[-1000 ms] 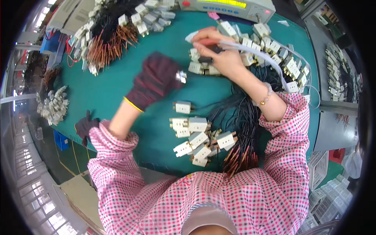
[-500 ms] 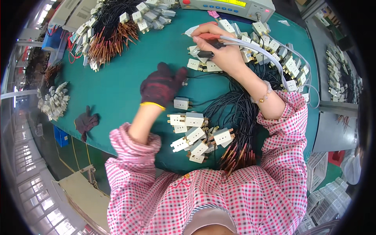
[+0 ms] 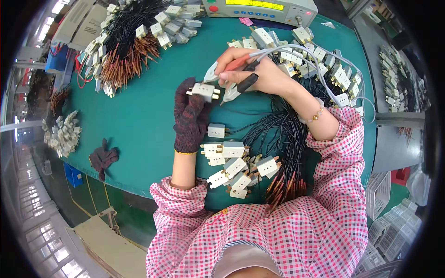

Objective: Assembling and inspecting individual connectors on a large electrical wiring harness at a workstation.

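Observation:
My left hand [image 3: 189, 123], in a dark red-and-black knit glove, is closed on a small white block-shaped electrical part [image 3: 202, 90] with metal prongs at both ends. Bare and closed, my right hand [image 3: 264, 74] grips two test probes, a red one [image 3: 239, 61] and a black one [image 3: 247, 83], both with pale tips. The red probe's tip is at the upper edge of the held part; whether it touches cannot be made out. Lower and to the right, the black probe's tip stands apart from the prongs. A single similar white part [image 3: 217, 130] lies beside my left wrist.
Black-wired white parts [image 3: 234, 150] lie near me, with more piled at the right [image 3: 340, 78] and far left [image 3: 174, 25]. A meter [image 3: 269, 14] with a lit yellow screen stands at the back. A spare glove [image 3: 104, 158] rests on the green mat [image 3: 139, 120].
My left hand has taken up a white part and turned upright with it. My right hand has brought the probes down and left, toward that part.

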Demonstrator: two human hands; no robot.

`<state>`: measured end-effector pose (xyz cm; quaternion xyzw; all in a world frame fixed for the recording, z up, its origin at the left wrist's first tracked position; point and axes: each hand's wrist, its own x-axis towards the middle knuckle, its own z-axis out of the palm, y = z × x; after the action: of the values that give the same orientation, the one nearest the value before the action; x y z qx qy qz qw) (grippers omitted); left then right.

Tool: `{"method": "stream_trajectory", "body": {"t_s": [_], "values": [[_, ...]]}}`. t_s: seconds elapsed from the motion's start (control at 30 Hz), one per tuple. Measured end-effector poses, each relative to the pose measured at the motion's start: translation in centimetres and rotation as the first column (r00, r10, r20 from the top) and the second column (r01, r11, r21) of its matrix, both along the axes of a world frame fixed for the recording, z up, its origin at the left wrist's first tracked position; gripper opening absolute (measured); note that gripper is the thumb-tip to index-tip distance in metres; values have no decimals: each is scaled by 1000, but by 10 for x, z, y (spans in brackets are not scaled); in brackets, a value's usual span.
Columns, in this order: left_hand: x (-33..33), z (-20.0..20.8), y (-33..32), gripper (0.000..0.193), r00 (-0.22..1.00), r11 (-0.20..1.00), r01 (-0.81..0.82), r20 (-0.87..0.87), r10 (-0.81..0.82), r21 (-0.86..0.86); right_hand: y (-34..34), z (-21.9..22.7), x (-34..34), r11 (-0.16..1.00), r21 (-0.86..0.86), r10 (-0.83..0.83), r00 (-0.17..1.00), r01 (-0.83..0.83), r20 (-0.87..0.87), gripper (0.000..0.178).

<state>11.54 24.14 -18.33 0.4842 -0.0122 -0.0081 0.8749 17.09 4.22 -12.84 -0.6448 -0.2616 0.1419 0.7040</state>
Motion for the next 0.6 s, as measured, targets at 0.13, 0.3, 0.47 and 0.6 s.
{"method": "stream_trajectory", "body": {"t_s": [0.13, 0.3, 0.47, 0.6], "values": [[-4, 3, 7, 54, 966, 952, 252, -16, -259, -174, -4, 6, 3, 997, 76, 30, 996, -24, -87, 12], [-8, 5, 10, 60, 959, 957, 269, -65, -277, -109, 2, 4, -2, 997, 30, 67, 998, -67, -12, 19], [-9, -4, 13, 60, 964, 965, 242, -89, -251, -103, 2, 7, 0, 996, -7, 91, 996, -91, -9, 18], [-9, -3, 12, 60, 954, 956, 276, -95, -286, -103, 0, 6, 1, 994, -56, 91, 995, -89, 30, 19]]}}
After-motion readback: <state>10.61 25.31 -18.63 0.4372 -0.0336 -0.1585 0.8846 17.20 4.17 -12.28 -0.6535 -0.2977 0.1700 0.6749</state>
